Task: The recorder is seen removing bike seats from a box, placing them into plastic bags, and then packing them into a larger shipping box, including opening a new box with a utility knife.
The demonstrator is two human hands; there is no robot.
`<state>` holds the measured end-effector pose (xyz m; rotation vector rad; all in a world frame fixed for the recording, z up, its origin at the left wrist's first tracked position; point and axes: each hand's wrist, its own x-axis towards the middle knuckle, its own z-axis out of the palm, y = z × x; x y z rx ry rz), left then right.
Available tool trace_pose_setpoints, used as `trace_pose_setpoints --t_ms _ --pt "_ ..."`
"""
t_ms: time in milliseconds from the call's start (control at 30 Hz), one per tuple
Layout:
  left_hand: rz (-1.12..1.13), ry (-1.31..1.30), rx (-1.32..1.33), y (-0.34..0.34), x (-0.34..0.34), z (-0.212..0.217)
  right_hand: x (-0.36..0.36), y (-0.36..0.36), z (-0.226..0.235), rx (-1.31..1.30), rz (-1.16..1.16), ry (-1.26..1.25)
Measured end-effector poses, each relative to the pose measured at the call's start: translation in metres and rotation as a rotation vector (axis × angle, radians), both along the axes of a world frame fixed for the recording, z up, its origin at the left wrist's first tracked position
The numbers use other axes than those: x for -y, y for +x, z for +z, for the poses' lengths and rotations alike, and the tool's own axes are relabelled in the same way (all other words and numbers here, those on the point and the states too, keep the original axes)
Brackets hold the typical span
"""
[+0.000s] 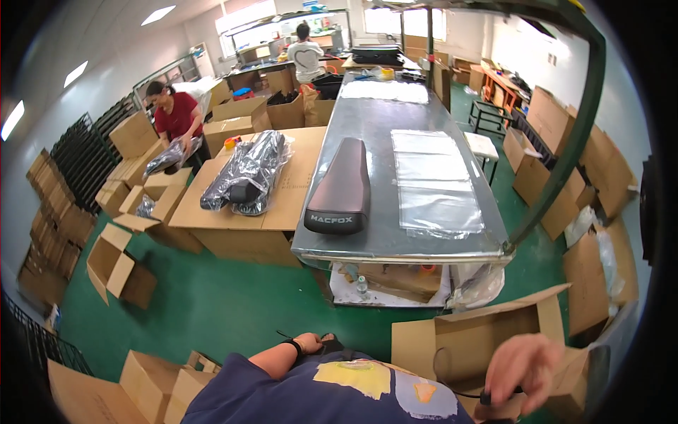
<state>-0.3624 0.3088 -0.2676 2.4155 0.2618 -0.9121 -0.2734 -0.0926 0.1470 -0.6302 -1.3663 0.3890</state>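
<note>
The right hand (522,374) has its fingers bent and drawn in on a black piece (486,398), pinched near the fingertips, with a thin dark cord (462,393) running off to the left of the grip. The left hand (308,343) is left of that grip, at the front of the dark blue shirt (272,387), its fingers curled; the view is too small there to tell whether it has hold of anything. A black band (293,345) circles that wrist.

Just beyond the grip stands an open carton (417,348). Farther out, ahead and to the left of the grip, is the table (385,226), bearing a brown and black seat (344,185) and, right of the seat, flat plastic sheets (434,180). Left of the table, two wrapped seats (247,173) lie on a big carton (300,166). Farthest from the grip, a co-worker in red (176,113), at the left, handles a plastic-wrapped bundle (169,155), and a person in white (307,62) is at the back.
</note>
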Motion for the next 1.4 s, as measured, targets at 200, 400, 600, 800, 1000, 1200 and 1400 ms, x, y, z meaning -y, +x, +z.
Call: trace_pose_setpoints --t_ms 200,400,600,800,1000,1200,1400 --pt "0.254 -0.126 0.167 -0.010 -0.041 0.016 -0.069 -0.010 0.046 0.141 0.393 0.093" --pt "0.342 0.176 1.121 0.122 -0.050 0.138 -0.089 -0.014 0.039 0.264 0.414 -0.023" --pt "-0.059 0.502 1.206 0.200 -0.083 0.228 -0.169 0.043 0.016 0.376 0.331 -0.311" --pt "-0.006 0.131 1.382 0.241 -0.124 0.238 -0.208 0.105 -0.040 -0.103 -0.110 -0.784" --pt "1.023 -1.390 0.983 0.244 -0.270 0.228 -0.243 0.162 -0.103 -0.746 -0.724 -0.794" --pt "1.043 -1.674 0.706 0.233 -0.291 0.237 -0.269 0.221 -0.070 -0.346 -1.269 -0.903" --pt "0.858 -1.769 0.274 0.279 -0.273 0.233 -0.270 0.290 -0.025 0.592 -1.420 -1.133"
